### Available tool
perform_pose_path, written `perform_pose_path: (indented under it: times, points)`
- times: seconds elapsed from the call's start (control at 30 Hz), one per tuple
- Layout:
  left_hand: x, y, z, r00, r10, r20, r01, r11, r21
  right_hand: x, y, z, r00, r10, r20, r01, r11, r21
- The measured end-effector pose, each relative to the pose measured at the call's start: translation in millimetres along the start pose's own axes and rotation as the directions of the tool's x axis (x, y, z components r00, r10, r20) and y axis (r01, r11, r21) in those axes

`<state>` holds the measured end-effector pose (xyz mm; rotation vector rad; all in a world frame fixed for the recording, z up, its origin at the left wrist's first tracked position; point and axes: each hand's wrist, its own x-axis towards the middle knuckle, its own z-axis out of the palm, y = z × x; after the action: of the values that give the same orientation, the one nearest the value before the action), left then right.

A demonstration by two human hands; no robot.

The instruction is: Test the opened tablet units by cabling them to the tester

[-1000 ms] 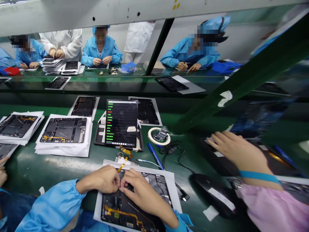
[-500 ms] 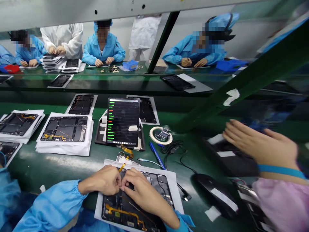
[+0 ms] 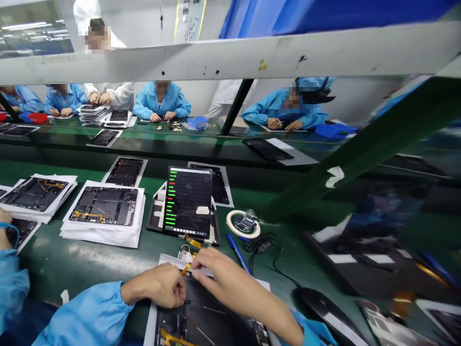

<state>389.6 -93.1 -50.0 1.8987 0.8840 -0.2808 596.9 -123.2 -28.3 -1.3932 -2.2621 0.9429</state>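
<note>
An open tablet back housing (image 3: 212,317) lies on white paper in front of me, dark inside, with orange flex cable along its lower left. My left hand (image 3: 160,286) is a closed fist over its upper left part; what its fingers hold, if anything, is hidden. Bent over the top edge of the housing, my right hand (image 3: 230,286) has its thumb and fingertips together at a narrow orange flex cable (image 3: 186,269). Just beyond stands a tablet screen (image 3: 189,204), lit with green and red lines of text and leaning on a black holder (image 3: 155,215).
Paper-backed tablet housings (image 3: 104,205) are stacked at left. To the right are a tape roll (image 3: 230,225), a blue pen (image 3: 237,252), black cables (image 3: 260,244) and a mouse (image 3: 324,307). A slanted green post (image 3: 360,149) rises at right. A co-worker's hand (image 3: 5,230) shows at far left.
My view has tilted up. My right hand has moved up and away from my left hand to the orange flex cable. The co-worker's hand at right has left the view; another appears at left.
</note>
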Motion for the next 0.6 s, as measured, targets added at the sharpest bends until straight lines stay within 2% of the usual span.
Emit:
perform_pose_path:
  times: [0.1,0.2,0.27,0.47,0.53,0.6]
  points:
    - [0.4,-3.6,0.4,1.0,-0.022,-0.006,0.021,0.998,-0.059,28.8,5.8,-16.3,0.974,-0.083,-0.209,0.03,0.97,-0.243]
    - [1.6,-6.1,2.2,0.998,-0.048,-0.031,0.045,0.993,-0.106,55.7,15.6,-15.4,0.918,-0.166,-0.36,0.023,0.929,-0.369]
    - [2.1,-6.9,3.1,0.998,-0.057,-0.024,0.053,0.987,-0.15,67.9,21.9,-8.8,0.904,-0.18,-0.388,0.016,0.92,-0.391]
    - [0.3,-6.2,2.5,0.999,-0.054,-0.009,0.051,0.986,-0.159,79.8,29.7,7.5,0.928,-0.129,-0.349,-0.023,0.917,-0.398]
    - [0.0,-6.6,2.1,0.999,-0.042,-0.026,0.038,0.989,-0.142,75.5,29.3,6.9,0.917,-0.135,-0.376,-0.022,0.923,-0.384]
    - [0.5,-8.0,1.9,0.999,-0.029,-0.034,0.024,0.991,-0.135,65.5,30.6,2.4,0.885,-0.15,-0.44,-0.022,0.932,-0.363]
